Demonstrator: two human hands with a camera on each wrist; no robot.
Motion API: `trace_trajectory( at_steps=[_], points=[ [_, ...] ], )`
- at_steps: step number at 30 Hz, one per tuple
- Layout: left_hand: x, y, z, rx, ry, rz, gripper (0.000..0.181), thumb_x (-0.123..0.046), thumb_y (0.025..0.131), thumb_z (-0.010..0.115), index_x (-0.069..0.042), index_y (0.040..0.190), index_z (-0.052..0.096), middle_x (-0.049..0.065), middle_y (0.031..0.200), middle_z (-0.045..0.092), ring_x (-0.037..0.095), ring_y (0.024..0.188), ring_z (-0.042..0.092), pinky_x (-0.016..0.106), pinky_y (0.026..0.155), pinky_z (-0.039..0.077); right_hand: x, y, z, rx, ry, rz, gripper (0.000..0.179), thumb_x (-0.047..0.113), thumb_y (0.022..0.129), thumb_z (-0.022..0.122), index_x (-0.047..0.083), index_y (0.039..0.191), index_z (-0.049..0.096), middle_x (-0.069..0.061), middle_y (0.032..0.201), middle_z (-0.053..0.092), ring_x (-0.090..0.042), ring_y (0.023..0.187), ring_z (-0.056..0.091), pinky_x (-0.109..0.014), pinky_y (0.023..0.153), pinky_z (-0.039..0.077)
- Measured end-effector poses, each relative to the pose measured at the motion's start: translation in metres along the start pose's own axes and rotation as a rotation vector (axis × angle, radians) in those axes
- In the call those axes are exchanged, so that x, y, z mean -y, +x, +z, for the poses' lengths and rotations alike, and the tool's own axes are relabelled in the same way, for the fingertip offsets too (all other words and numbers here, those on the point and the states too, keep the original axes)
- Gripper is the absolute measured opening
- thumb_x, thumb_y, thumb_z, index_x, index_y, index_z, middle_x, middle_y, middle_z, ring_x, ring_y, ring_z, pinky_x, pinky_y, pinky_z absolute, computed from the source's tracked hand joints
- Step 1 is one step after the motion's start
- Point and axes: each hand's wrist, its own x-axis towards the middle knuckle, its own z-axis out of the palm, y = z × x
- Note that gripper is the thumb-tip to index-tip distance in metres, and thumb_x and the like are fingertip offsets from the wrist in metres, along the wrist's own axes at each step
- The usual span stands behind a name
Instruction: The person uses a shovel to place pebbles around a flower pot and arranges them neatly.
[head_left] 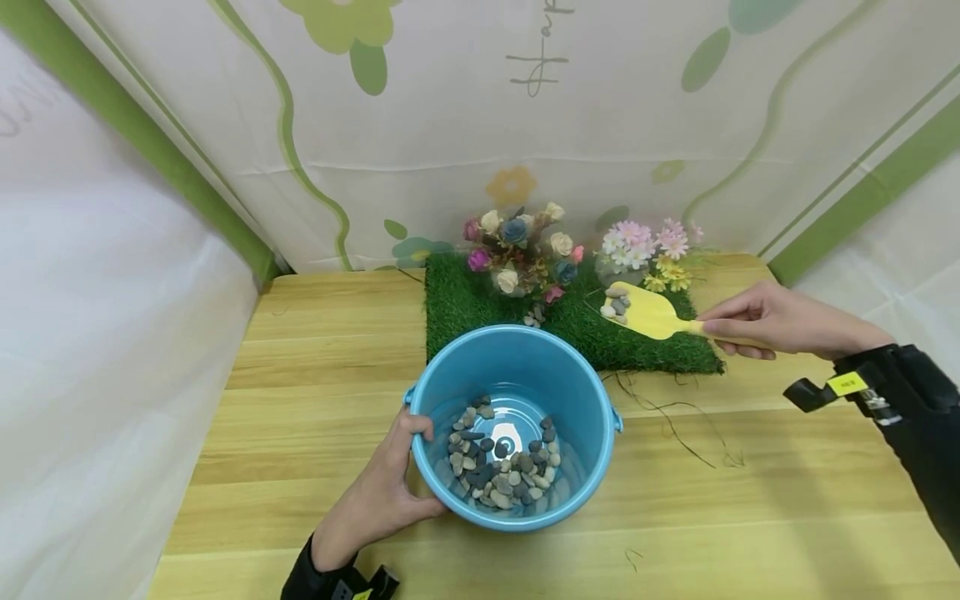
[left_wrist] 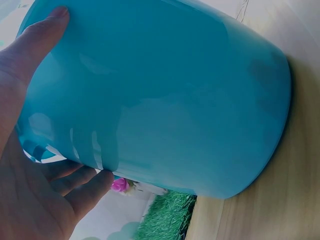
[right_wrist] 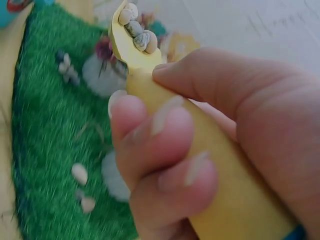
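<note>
A blue bucket (head_left: 501, 524) stands on the table, with grey and white pebbles (head_left: 498, 479) on its floor. My left hand (head_left: 384, 493) grips its left side; a finger hooks over the rim, and in the left wrist view the thumb and other fingers lie along the outer wall (left_wrist: 170, 100). To the right, my right hand (head_left: 776, 318) holds a yellow toy shovel (head_left: 654, 315) by its handle. Several pebbles (head_left: 617, 303) lie in the scoop, raised over the artificial grass mat (head_left: 637, 354). In the right wrist view the fingers wrap the handle (right_wrist: 220, 165).
Behind the bucket, a bunch of artificial roses (head_left: 517, 250) and a smaller pink, white and yellow bunch (head_left: 645, 250) stand on the mat. Loose pebbles (right_wrist: 79, 173) lie on the grass. Thin dark strands (head_left: 667, 417) are on the wooden table (head_left: 300, 392). Printed curtains hang behind.
</note>
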Motion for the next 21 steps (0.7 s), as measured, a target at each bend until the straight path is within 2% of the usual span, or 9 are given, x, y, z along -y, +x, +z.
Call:
trace_trajectory(
  at_steps=[5, 13, 21],
  points=[
    [0.000, 0.000, 0.000, 0.000, -0.007, -0.003, 0.069, -0.037, 0.065, 0.082, -0.016, 0.106, 0.030, 0.013, 0.146, 0.022, 0.034, 0.129, 0.027, 0.050, 0.092, 0.040, -0.031, -0.010, 0.001, -0.052, 0.044, 0.075, 0.032, 0.024, 0.096, 0.049, 0.005, 0.122, 0.056, -0.009, 0.069, 0.058, -0.017, 0.047, 0.047, -0.029, 0.041, 0.044],
    [0.000, 0.000, 0.000, -0.004, -0.007, -0.001, 0.069, -0.032, 0.063, 0.083, -0.016, 0.106, 0.031, 0.012, 0.145, 0.023, 0.033, 0.129, 0.028, 0.050, 0.091, 0.041, -0.071, -0.018, 0.001, -0.119, 0.051, 0.164, 0.031, 0.029, 0.096, 0.048, 0.007, 0.114, 0.061, -0.011, 0.070, 0.056, -0.022, 0.050, 0.045, -0.031, 0.046, 0.044],
    [0.000, 0.001, 0.000, -0.002, -0.013, -0.001, 0.070, -0.033, 0.064, 0.083, -0.016, 0.106, 0.031, 0.012, 0.145, 0.023, 0.032, 0.129, 0.028, 0.049, 0.091, 0.041, -0.090, -0.015, 0.001, -0.139, 0.040, 0.214, 0.034, 0.034, 0.096, 0.047, 0.007, 0.111, 0.062, -0.011, 0.074, 0.057, -0.023, 0.053, 0.046, -0.034, 0.050, 0.043]
  ],
)
